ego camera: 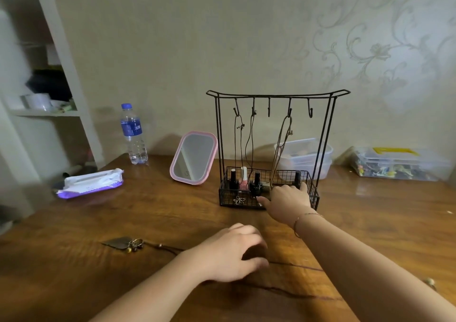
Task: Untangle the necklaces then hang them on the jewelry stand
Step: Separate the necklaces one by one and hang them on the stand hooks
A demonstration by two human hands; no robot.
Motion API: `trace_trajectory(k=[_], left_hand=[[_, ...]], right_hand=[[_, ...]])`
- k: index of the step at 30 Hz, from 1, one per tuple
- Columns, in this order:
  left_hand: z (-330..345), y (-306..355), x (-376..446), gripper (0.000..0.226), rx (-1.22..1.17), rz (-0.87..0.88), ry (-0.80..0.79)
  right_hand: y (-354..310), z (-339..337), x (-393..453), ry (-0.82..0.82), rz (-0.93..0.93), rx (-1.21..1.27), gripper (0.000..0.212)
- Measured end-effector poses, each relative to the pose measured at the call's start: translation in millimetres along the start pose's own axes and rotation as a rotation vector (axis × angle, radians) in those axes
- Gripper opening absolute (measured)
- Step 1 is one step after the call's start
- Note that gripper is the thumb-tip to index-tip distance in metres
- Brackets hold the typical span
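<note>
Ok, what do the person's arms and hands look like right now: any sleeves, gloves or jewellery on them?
Both forearms are bare as far as the picture shows, with no sleeves in view, and neither hand is gloved. The right hand has a thin bracelet round the wrist, a fine cord or chain with a reddish stretch. The left hand and its wrist show nothing worn. No rings can be made out.

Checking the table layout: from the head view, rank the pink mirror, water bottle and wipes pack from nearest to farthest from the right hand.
From the right hand:
1. Pink mirror, just left of the stand.
2. Water bottle, further left, at the back.
3. Wipes pack, far left.
</note>
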State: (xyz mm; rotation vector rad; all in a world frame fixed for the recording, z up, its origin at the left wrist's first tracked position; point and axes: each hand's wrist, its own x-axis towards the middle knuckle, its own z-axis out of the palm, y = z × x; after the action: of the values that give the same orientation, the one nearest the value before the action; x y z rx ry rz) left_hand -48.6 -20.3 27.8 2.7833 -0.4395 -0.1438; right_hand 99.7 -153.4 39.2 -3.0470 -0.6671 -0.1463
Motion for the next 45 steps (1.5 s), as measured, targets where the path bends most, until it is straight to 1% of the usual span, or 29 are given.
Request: trace_trajectory(k=[3,6,8,9,11,12,13,15,16,17,18,19,20,21,23,24,25,28,29,30,31,32,33,35,36,38,40,43,45], left_hand=[[-0.5,-2.8,-0.6,0.048,0.061,0.022,-0.016],[-5.3,-2.7,1.7,0.046,0.001,-0.018,0.034],[-8.8,-1.0,3.4,0.044,-0.021,-0.038,0.071],[-10.4,0.4,2.8,0.044,-0.027,-0.041,0.063],[-11.5,3.3,-1.8,0.051,-0.036,-0.025,-0.029],[-10.0,4.1,-5.6,0.055,-0.015,-0.009,-0.088],[-7.9,5.0,-9.8,0.059,0.031,0.015,-0.130],[-1.3,6.1,-14.9,0.061,0.088,0.074,-0.124],[1.7,6.4,-15.4,0.059,0.073,0.095,-0.107],[4.1,7.2,-15.4,0.056,0.033,0.101,-0.097],[5.9,7.7,-14.9,0.056,-0.010,0.096,-0.090],[6.9,9.2,-14.4,0.056,-0.037,0.090,-0.081],[8.1,10.5,-13.7,0.055,-0.046,0.087,-0.068],[8.8,12.3,-13.1,0.052,-0.052,0.090,-0.047],[11.5,15.4,-13.0,0.045,-0.072,0.086,-0.021],[12.9,16.6,-13.8,0.042,-0.080,0.082,-0.016],[14.7,17.0,-15.0,0.039,-0.082,0.080,-0.013],[20.8,17.9,-18.6,0.026,-0.055,0.079,0.045],[22.2,19.7,-19.6,0.021,-0.037,0.078,0.071],[23.6,21.2,-19.6,0.017,-0.024,0.076,0.091],[23.6,24.0,-18.6,0.014,-0.017,0.066,0.107],[23.0,27.0,-15.8,0.013,-0.032,0.044,0.123],[20.5,31.4,-12.7,0.015,-0.089,0.008,0.141],[12.0,41.5,-5.6,0.021,-0.268,-0.055,0.212],[5.3,46.0,-0.4,0.022,-0.345,-0.059,0.260],[-12.4,57.3,10.4,0.021,-0.449,-0.033,0.321],[-34.6,70.6,19.4,0.025,-0.552,0.036,0.329],[-73.0,87.7,28.9,0.028,-0.732,0.152,0.365],[-98.8,94.1,33.3,0.025,-0.820,0.182,0.437]], right_hand=[[12.4,-3.4,-5.6,0.130,-0.015,0.045,0.053],[27.9,-12.2,-17.1,0.263,-0.020,0.125,0.051],[38.2,-16.9,-28.3,0.336,-0.034,0.199,0.046],[42.6,-17.5,-36.8,0.379,-0.053,0.232,0.044],[48.5,-16.2,-62.2,0.421,-0.128,0.290,0.043],[49.2,-13.4,-78.2,0.385,-0.195,0.312,0.043],[48.2,-11.7,-95.6,0.294,-0.277,0.331,0.045],[40.4,-11.2,-129.0,0.025,-0.418,0.354,0.057],[35.7,-10.6,-141.1,-0.090,-0.463,0.339,0.066],[31.9,-8.7,-149.6,-0.167,-0.489,0.311,0.076],[28.8,-4.3,-154.4,-0.194,-0.496,0.283,0.083],[26.2,-0.3,-157.2,-0.193,-0.478,0.264,0.085],[24.6,4.2,-158.6,-0.170,-0.449,0.274,0.079],[23.3,7.1,-160.0,-0.141,-0.417,0.303,0.066],[20.3,12.1,-162.3,-0.080,-0.368,0.338,0.034],[18.1,13.0,-162.9,-0.061,-0.356,0.326,0.023],[15.7,14.7,-163.8,-0.054,-0.352,0.302,0.018],[15.1,23.7,-159.1,-0.017,-0.370,0.208,0.019],[16.1,24.3,-156.8,0.019,-0.361,0.255,0.016],[18.6,23.1,-153.4,0.052,-0.328,0.366,0.011],[22.2,19.8,-150.1,0.083,-0.277,0.506,0.012],[27.0,15.9,-146.5,0.100,-0.222,0.645,0.019],[32.4,10.7,-143.6,0.099,-0.190,0.775,0.021],[40.8,-0.2,-138.6,0.050,-0.205,0.951,0.014],[43.2,-6.2,-137.0,0.015,-0.239,1.017,0.023],[47.2,-16.9,-131.3,-0.003,-0.309,1.139,0.044],[50.6,-31.8,-122.9,0.073,-0.349,1.264,0.056],[52.8,-60.0,-112.4,0.148,-0.343,1.484,0.059],[53.5,-76.9,-108.9,0.178,-0.350,1.537,0.062]])
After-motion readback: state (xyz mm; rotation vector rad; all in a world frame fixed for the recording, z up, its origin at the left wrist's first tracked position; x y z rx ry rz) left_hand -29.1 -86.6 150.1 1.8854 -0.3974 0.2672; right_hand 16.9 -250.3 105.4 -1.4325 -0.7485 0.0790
